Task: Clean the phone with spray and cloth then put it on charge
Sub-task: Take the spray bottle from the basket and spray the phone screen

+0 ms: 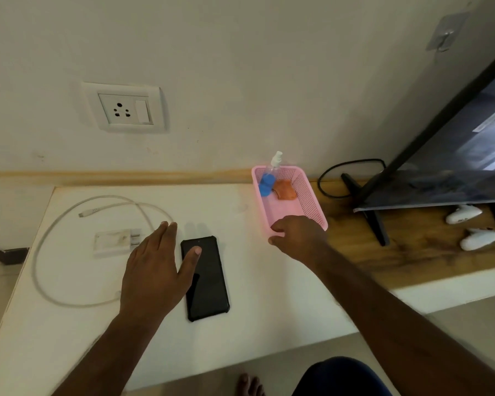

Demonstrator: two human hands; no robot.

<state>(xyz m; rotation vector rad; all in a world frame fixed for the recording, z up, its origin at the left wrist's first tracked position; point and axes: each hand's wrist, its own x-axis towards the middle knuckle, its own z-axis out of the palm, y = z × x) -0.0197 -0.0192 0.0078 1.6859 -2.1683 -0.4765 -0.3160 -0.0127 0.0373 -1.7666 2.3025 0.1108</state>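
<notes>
I see the phone [205, 278] lying face up on the white table [269, 295], its long axis running away from me toward the wall, tilted slightly to the left at the far end. My left hand [155, 267] lies flat and spread just beside it on the left, fingers straight, with the thumb resting across the upper part of the dark screen; it grips nothing. My right hand [295, 235] reaches forward and to the right, its fingers curled over the near rim of the pink basket [312, 204], so I judge it is holding that rim, though the fingertips themselves are hidden behind the knuckles.

What the next move turns on: the spray bottle [270, 178] and the orange cloth [285, 190] sit at the far end of the basket, beyond my right hand and well apart from the phone. The right hand is clearly the nearer one to both; the left is the one already at the phone. The bottle leans against the back wall of the basket, nozzle upward.

The charger [116, 241] and its white cable [69, 224] lie to the left of the phone, the plug end loose on the table, with the wall socket [125, 108] above them, nothing plugged in.

The bottle's clear body is hard to make out against the basket mesh, and the cloth's shape is unclear. I cannot tell whether the socket switch is on.
</notes>
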